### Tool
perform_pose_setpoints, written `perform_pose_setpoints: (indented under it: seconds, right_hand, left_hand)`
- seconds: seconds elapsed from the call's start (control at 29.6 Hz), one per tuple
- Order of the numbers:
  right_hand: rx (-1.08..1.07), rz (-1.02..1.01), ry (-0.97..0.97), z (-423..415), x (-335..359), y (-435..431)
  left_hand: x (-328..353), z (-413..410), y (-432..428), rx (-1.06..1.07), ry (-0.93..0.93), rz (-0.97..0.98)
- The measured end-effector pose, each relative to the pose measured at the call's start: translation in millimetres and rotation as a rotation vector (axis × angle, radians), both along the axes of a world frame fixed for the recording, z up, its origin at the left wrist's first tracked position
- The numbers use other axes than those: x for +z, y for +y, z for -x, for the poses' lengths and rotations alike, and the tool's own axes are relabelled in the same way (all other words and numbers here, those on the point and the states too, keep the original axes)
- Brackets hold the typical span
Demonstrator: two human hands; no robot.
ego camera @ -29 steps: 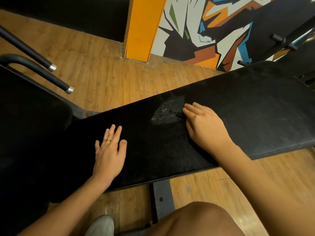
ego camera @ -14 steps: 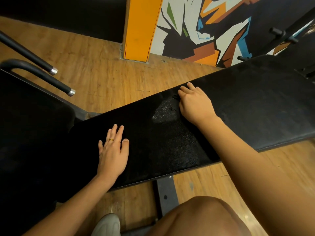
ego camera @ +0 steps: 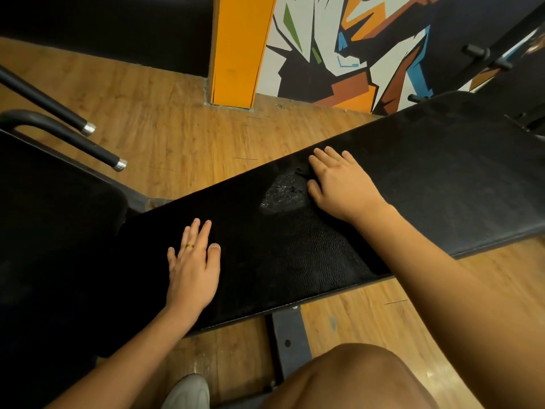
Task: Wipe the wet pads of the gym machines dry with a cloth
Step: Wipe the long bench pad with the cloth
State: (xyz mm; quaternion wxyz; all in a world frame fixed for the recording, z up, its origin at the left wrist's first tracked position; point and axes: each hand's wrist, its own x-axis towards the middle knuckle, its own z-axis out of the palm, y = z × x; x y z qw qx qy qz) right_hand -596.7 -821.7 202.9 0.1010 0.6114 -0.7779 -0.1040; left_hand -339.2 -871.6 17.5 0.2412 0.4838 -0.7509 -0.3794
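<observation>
The right hand lies palm down at the centre right of the frame on the long black pad, fingers loosely spread and only slightly bent. Its thumb and forefinger sit at the edge of a pale, speckled wet patch. A small dark scrap shows at the fingertips; whether it is the cloth I cannot tell. The left hand rests flat on the same pad at lower centre, fingers straight and close together, a gold ring on one. A second black pad fills the left. Two black bars cross the wooden floor at upper left. An orange pillar stands at top centre.
</observation>
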Motion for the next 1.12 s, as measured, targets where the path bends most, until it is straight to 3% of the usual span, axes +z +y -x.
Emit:
perform_pose_setpoints:
  seconds: [0.3, 0.64, 0.95, 1.12]
  right_hand:
    - [0.068, 0.065, 0.012, -39.7, -15.6, 75.2]
    - [0.046, 0.027, 0.012, 3.4, -12.9, -22.8]
    - [0.180, 0.012, -0.056, -18.8, -0.6, 71.3]
    - [0.143, 0.055, -0.009, -18.1, -9.6, 54.2]
  left_hand:
    - [-0.7, 0.1, 1.4, 0.007, -0.001, 0.010]
    - [-0.8, 0.0, 0.5, 0.003, -0.004, 0.004]
    - [-2.7, -0.3, 0.1, 0.001, -0.008, 0.019]
    - [-2.0, -0.1, 0.2, 0.000, 0.001, 0.015]
